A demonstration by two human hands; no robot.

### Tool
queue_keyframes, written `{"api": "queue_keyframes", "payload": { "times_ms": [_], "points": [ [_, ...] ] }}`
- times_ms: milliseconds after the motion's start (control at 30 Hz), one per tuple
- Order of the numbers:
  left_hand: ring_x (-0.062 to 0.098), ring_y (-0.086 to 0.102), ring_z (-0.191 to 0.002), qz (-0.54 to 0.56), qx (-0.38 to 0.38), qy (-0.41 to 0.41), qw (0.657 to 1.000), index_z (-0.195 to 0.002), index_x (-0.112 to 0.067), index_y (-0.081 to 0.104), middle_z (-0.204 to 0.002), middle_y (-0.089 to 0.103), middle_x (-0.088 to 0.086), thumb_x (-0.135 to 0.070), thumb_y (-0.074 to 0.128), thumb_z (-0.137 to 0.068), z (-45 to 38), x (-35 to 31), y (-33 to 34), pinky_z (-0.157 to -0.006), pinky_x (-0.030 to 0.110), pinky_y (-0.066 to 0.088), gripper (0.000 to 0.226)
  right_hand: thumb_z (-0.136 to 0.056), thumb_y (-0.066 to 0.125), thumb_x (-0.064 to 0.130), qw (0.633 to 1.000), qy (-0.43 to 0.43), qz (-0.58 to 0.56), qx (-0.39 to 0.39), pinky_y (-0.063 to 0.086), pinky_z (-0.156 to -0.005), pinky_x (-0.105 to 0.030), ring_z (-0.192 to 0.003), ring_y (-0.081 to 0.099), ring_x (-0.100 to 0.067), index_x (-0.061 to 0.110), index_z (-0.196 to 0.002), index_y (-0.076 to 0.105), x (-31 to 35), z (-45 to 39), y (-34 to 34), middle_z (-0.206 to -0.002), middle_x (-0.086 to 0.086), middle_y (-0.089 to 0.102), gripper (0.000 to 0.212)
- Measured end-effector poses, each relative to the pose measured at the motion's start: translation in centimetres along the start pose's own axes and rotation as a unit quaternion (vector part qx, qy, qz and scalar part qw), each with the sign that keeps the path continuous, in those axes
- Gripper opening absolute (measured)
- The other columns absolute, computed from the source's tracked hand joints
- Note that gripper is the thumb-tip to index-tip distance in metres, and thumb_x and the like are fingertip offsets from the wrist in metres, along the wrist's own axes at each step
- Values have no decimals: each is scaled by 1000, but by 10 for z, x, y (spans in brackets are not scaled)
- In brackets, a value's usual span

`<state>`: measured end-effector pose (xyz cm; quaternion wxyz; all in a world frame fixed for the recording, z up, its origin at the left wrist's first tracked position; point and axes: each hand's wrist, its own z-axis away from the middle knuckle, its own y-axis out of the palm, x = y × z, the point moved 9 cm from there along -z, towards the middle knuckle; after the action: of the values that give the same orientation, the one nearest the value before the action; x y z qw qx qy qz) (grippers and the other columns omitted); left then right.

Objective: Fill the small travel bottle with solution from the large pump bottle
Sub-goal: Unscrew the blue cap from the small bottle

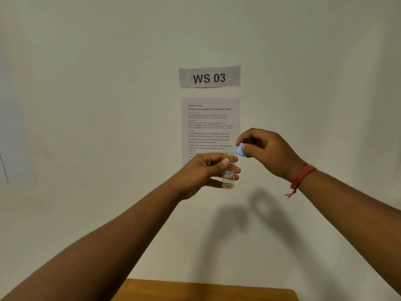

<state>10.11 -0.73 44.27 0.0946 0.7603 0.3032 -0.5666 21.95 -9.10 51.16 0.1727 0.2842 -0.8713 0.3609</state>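
Clear travel bottle upright, mouth up, in left hand's grip; blue cap pinched in right hand.

Uncapped travel bottle, blue cap alongside

Plain pale wall fills nearly all I see. Grey sign reading "WS 03" is taped on it, centre. Just below hangs a printed instruction sheet, lower part hidden. Soft shadows fall on the wall beneath. Near bottom edge, a brown wooden tabletop butts against the wall. Dim, warm light.
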Motion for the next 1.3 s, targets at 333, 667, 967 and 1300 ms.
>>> {"api": "queue_keyframes", "payload": {
  "times_ms": [333,667,967,1300],
  "points": [
    [8,70,-112,-52,4,-40,998,-124,-11,66,-119,73,2,-15,51,-106,37,100,13,-90,24,58,24,-90,61,10,996,85,-27,29,53,-76,-36,-78,64,-24,18,-92,70,-82,80,59,-78,7,69,12],
    [9,69,-111,-140,11,-128,982,-121,-11,73,-120,75,0,-11,67,-96,112,246,39,-96,18,53,26,-84,57,20,980,153,-14,128,55,-73,-33,-79,64,-19,15,-93,70,-166,198,153,-87,0,70,16],
    [0,66,-109,-114,34,-248,961,-124,-12,73,-105,75,-11,-12,69,-95,202,371,69,-92,14,50,29,-86,69,13,952,239,-26,189,52,-70,-23,-81,60,-8,16,-95,69,-222,319,226,-87,8,65,10],
    [5,61,-119,-124,60,-335,932,-108,-16,77,-127,71,-2,-12,71,-93,268,471,111,-97,13,45,16,-85,67,21,914,286,65,279,51,-73,-33,-83,59,-11,21,-103,68,-270,444,285,-100,11,58,17]
  ]
}}
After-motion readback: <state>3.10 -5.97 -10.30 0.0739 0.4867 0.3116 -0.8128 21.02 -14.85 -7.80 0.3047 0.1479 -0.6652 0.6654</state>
